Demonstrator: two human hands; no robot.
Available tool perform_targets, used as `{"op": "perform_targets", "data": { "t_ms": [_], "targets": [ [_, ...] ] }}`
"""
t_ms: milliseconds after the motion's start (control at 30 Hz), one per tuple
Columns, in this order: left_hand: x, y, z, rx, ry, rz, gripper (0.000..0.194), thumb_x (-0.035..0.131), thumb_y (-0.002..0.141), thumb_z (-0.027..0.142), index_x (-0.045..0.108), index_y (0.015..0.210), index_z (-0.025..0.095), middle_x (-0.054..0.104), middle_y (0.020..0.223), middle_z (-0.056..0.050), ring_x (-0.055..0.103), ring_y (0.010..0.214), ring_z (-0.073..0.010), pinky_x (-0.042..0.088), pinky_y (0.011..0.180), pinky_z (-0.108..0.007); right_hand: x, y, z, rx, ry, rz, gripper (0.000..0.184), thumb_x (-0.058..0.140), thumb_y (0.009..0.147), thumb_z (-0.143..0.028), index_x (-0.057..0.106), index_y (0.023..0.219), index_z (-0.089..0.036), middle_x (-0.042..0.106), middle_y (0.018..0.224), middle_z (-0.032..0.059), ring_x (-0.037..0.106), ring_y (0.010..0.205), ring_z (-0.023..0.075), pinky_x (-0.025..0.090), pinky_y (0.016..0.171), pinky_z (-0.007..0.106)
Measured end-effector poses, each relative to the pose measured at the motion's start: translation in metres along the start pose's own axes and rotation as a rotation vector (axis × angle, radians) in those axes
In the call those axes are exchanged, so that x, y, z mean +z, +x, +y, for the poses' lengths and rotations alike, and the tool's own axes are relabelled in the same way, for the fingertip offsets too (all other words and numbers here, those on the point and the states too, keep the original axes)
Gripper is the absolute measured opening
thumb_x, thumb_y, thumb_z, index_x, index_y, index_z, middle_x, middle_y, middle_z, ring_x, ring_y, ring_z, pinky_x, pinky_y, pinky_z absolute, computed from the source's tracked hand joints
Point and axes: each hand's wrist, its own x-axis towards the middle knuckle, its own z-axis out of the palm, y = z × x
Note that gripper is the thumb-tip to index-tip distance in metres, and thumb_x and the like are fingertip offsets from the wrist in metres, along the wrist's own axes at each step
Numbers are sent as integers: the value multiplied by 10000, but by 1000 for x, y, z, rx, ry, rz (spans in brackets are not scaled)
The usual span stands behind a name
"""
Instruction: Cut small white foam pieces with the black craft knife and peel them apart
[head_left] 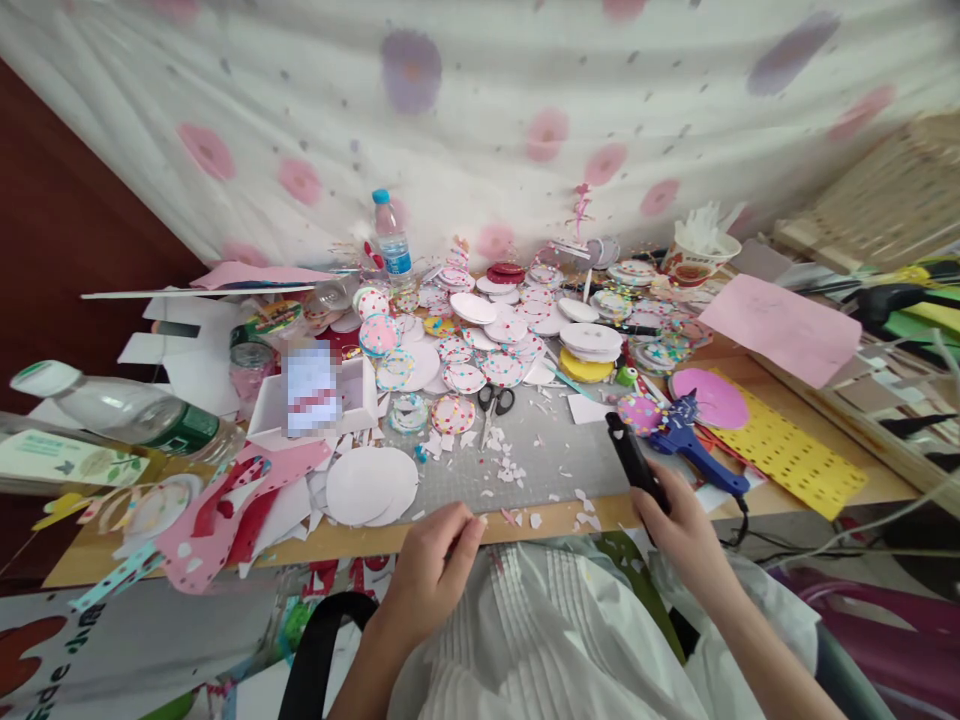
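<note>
My right hand (671, 505) is wrapped round a slim black tool (634, 455), perhaps a stapler, raised over the right part of the grey cutting mat (540, 420). At the table's front edge, my left hand (442, 550) is closed, thumb pressed against the curled fingers. Whatever may be in that pinch is too small to make out. Paper scraps (512, 470) lie scattered on the mat beyond my hands. Black-handled scissors (493, 408) rest farther back. Near the black tool are a blue glue gun (697, 450) and a pink dotted disc (637, 412).
Decorated paper discs (454, 413) crowd the mat's back half. White paper circles (371, 487), a white box (356, 400) with a phone (313, 385) and a bottle (135, 410) stand left. Yellow dotted paper (787, 440) and a cable (740, 520) lie right.
</note>
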Motion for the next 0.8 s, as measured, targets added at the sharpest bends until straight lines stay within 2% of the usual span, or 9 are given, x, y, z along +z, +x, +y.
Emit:
{"op": "perform_targets", "data": {
  "t_ms": [100, 233, 400, 500, 567, 633, 800],
  "targets": [
    [-2, 0, -3, -5, -2, 2, 370, 333, 1000, 361, 338, 663, 208, 380, 617, 40, 419, 583, -116, 316, 593, -248, 11, -7, 9, -80, -132, 95, 381, 500, 784, -336, 619, 1101, -162, 545, 851, 106, 524, 853, 325, 440, 807, 538],
    [-5, -8, -11, -29, -1, 25, 372, 345, 992, 352, 352, 649, 207, 403, 606, 35, 440, 578, -119, 325, 581, -245, 43, -18, 1, -166, -242, 109, 404, 446, 863, -285, 581, 1214, -140, 518, 946, 152, 474, 928, 360, 375, 858, 633],
    [-14, -18, -15, -84, -6, 89, 368, 365, 977, 358, 365, 640, 209, 436, 603, 25, 471, 586, -127, 354, 580, -243, 99, -26, -37, -292, -232, -10, 454, 392, 915, -214, 475, 1357, -145, 516, 1029, 169, 493, 944, 340, 427, 844, 593],
    [-19, -22, -15, -94, -3, 137, 371, 366, 970, 364, 373, 633, 209, 455, 607, 17, 486, 598, -132, 366, 581, -242, 121, -31, -61, -362, -176, -105, 453, 394, 925, -186, 458, 1374, -187, 538, 1060, 155, 528, 950, 307, 479, 832, 511],
    [-21, -25, -17, -100, -6, 158, 371, 367, 971, 361, 378, 632, 209, 461, 607, 16, 486, 596, -130, 367, 579, -241, 122, -31, -68, -390, -142, -138, 462, 396, 930, -180, 441, 1387, -223, 549, 1060, 133, 546, 963, 287, 497, 827, 461],
    [-22, -28, -20, -108, -14, 169, 369, 370, 974, 357, 379, 636, 208, 453, 604, 21, 477, 585, -126, 363, 575, -239, 112, -25, -65, -391, -133, -129, 467, 397, 931, -192, 432, 1395, -226, 544, 1061, 131, 541, 981, 289, 492, 838, 461],
    [-23, -26, -26, -122, -52, 186, 362, 366, 979, 351, 375, 646, 209, 422, 593, 32, 454, 561, -119, 344, 560, -235, 83, -1, -38, -322, -204, -41, 465, 413, 894, -216, 495, 1349, -169, 513, 995, 150, 491, 956, 356, 401, 847, 635]
  ]
}}
